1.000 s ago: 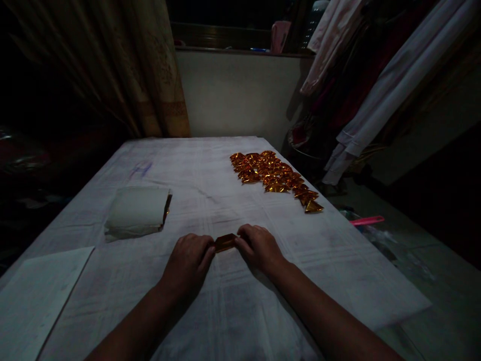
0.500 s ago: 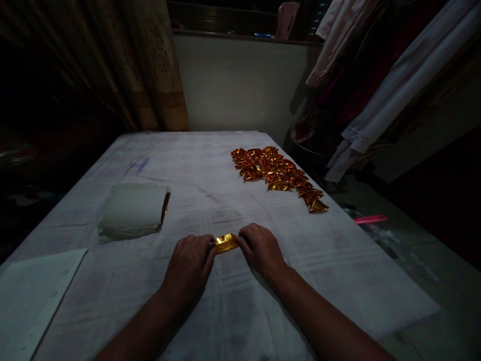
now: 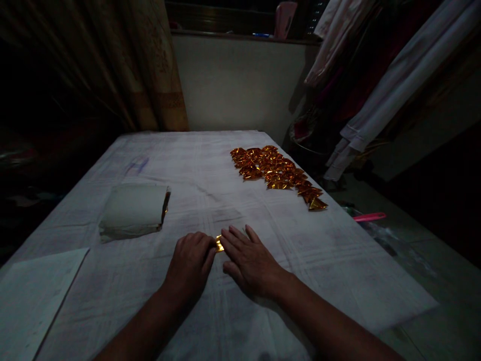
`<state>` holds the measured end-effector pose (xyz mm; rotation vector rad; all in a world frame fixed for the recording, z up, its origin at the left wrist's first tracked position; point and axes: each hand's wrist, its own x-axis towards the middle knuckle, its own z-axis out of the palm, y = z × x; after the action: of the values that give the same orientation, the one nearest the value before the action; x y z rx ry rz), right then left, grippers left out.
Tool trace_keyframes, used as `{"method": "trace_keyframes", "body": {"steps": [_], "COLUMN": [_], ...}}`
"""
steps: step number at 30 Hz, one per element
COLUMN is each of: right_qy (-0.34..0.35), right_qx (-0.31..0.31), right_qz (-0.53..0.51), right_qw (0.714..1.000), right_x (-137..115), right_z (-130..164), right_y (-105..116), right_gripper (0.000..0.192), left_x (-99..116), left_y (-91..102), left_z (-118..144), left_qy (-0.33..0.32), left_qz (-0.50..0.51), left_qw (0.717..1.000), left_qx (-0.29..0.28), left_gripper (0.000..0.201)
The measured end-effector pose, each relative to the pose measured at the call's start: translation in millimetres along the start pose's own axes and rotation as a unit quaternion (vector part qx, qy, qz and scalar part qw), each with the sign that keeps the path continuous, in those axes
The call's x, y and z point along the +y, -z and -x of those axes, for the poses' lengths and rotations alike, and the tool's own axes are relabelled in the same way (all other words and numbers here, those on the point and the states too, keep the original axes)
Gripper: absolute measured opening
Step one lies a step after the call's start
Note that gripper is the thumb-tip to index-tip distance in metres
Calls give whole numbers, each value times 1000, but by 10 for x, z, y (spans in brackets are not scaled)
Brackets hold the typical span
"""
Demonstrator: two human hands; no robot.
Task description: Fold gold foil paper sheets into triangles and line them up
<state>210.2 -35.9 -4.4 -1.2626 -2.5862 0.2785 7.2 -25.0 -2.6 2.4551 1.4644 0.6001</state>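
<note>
At the near middle of the table (image 3: pixel 210 313), gold foil piece (image 3: pixel 219 244) sits between both hands, only a short bright section showing. Left hand (image 3: pixel 191 259): fingers curled, thumb and fingertips pinching the foil's left end. Right hand (image 3: pixel 248 258): flat, palm down, fingers extended and slightly spread, thumb out toward the left hand; its fingers cover the foil's right part. Can't tell how hard it presses, or whether the palm touches the cloth. Cloth is white with a faint plaid, creased, blue-purple mark (image 3: pixel 138 164) toward the far left. Left of the hands: thick stack of pale sheets (image 3: pixel 133 208), gold glint along its right edge. White sheet (image 3: pixel 41 296) at the near-left corner, partly out of frame. Far right of the table: cluster of shiny gold-orange foil shapes (image 3: pixel 276 166), pointed ends, trailing toward the right edge; nearest one (image 3: pixel 317 204) sits at the tail. Beyond the table: patterned curtain (image 3: pixel 161 75) at left, pink cup (image 3: pixel 284 20) on the ledge, hanging clothes (image 3: pixel 394 75) at right. Pink handle (image 3: pixel 370 217) and clear plastic (image 3: pixel 402 245) off the right side, lower down. Light's dim, corners mostly black.
</note>
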Motion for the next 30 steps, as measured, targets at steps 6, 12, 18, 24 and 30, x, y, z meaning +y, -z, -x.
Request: {"method": "trace_keyframes", "body": {"steps": [6,12,18,24,30], "right_qy": [-89,-132,-124,-128,-126], "right_qx": [-53,-43,-33,-31,-25], "right_qz": [-7,6,11,3,8], "right_qw": [995,990,992,991,992], "right_x": [102,166,144,158,160], "right_z": [150,208,199,207,214], "right_y": [91,124,115,110,84], "right_gripper": [57,55,58,58,58], "left_x": [-12,9,204,67,-106], "left_y": [22,28,-193,-161,39], "left_z": [1,17,12,188,395], "left_qy": [15,-28,-117,-118,-125], "left_qz": [1,-54,-102,-131,-154], "left_qw": [1000,998,987,981,979], "left_qx": [-21,8,-45,-81,-56], "left_gripper": [11,22,52,65,64]}}
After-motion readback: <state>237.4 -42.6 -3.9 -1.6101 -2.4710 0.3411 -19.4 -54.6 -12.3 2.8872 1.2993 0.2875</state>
